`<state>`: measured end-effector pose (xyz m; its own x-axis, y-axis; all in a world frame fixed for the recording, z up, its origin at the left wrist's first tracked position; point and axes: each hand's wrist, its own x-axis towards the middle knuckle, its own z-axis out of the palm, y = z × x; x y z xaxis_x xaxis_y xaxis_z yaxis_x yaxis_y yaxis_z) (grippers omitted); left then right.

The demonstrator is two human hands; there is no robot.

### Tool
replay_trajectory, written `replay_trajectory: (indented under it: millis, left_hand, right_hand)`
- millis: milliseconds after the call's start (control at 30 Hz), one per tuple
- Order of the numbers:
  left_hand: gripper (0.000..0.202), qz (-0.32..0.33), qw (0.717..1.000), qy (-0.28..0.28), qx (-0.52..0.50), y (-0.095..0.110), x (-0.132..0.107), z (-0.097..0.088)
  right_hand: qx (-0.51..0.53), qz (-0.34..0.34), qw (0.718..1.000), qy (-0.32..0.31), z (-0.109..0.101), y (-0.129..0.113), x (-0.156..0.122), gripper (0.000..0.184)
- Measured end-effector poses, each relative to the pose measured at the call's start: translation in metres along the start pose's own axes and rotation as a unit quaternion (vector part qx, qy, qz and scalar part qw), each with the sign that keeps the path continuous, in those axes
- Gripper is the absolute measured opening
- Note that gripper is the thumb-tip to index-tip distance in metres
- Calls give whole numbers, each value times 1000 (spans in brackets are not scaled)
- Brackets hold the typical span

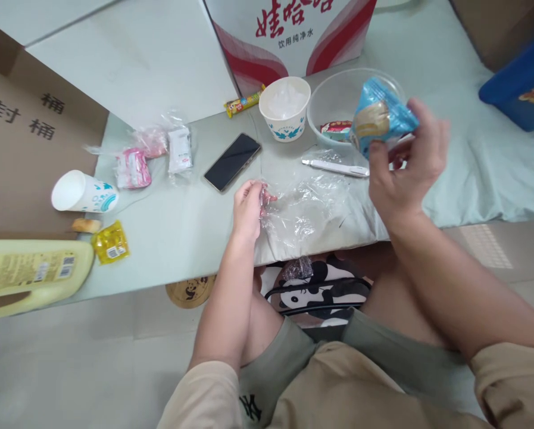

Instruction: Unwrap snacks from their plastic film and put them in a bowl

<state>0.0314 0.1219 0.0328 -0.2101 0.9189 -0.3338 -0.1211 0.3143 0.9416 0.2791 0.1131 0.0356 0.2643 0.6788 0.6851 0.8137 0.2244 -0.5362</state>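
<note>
My right hand is raised at the right, in front of a clear plastic bowl. Its thumb and fingers grip a blue triangular snack packet with a pale food picture on it. Something reddish shows beneath those fingers, too hidden to name. A red packet lies inside the bowl. Near the front edge, my left hand is closed on the left end of a crumpled clear plastic bag. A white utility knife lies between the bag and the bowl.
A paper cup holding clear plastic stands beside the bowl. A phone and a yellow snack stick lie left of it. Another cup lies tipped over near small packets. A white-and-red carton stands behind.
</note>
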Motion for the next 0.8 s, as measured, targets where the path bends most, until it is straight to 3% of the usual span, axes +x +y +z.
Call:
replay_trajectory:
  millis: [100,267,367,533,667,800]
  left_hand:
    - [14,2,1000,-13,8,0,-1,2]
    - [18,22,999,-24,23,-4,0,4]
    - [20,26,999,-27,30,-5,0,1]
    - [18,19,999,-14,38,-4,0,-5]
    - [22,33,998,-20,42,-2,2,-9]
    - [26,62,995,-27,73,-8,9,-18]
  right_hand:
    - [-39,12,999,9,2,8,16,43]
    - [-95,12,992,-82,10,10,28,54]
    - [-86,3,988,-127,14,4,22,54]
    - [-5,-46,988,-145,13,-10,2,35]
    - [86,-99,959,-251,15,-18,-15,28]
    - [101,-156,912,-366,21,-19,-25,28]
